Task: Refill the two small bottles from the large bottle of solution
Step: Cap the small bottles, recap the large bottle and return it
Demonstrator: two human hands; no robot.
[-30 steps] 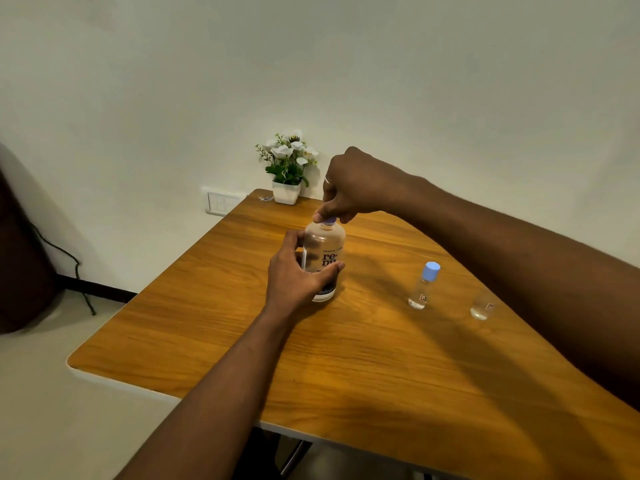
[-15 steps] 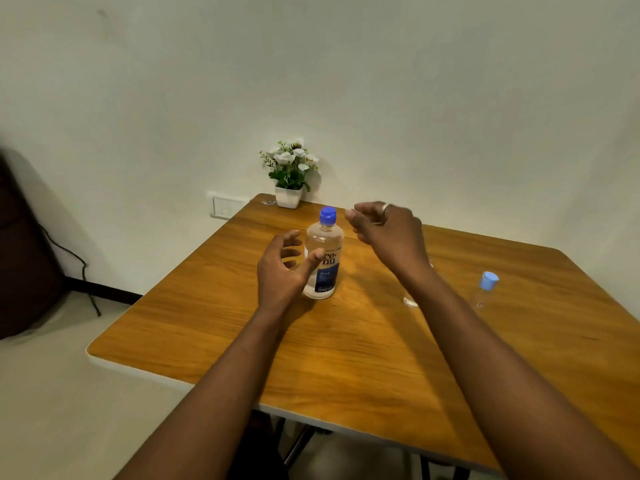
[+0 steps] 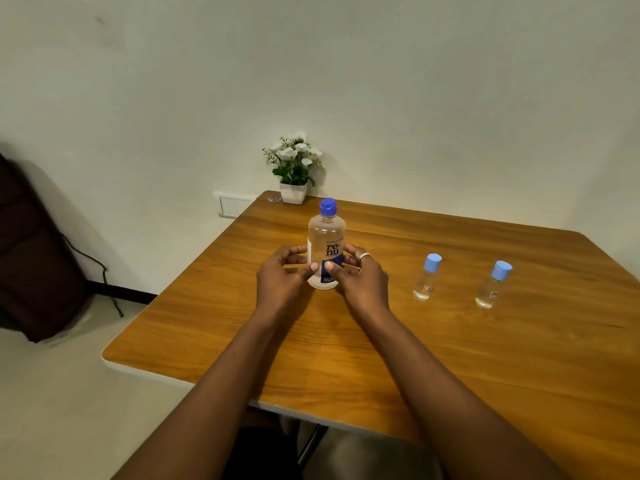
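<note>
The large bottle (image 3: 326,244) stands upright on the wooden table (image 3: 450,358), clear plastic, rounded at the shoulder, with a ribbed dark-blue cap still on. Its label reads "re-nu" in dark letters above a blue panel — the smaller print is too fine to read. The left hand (image 3: 282,277) and right hand (image 3: 360,277) cup its lower half from either side, thumbs pressed on the front; a silver ring sits on a right finger. To the right, well apart, two small clear bottles (image 3: 426,277) (image 3: 492,285) stand capped in pale blue, each with a tiny unreadable label. A white-potted flower plant (image 3: 293,168) sits at the table's far corner.
</note>
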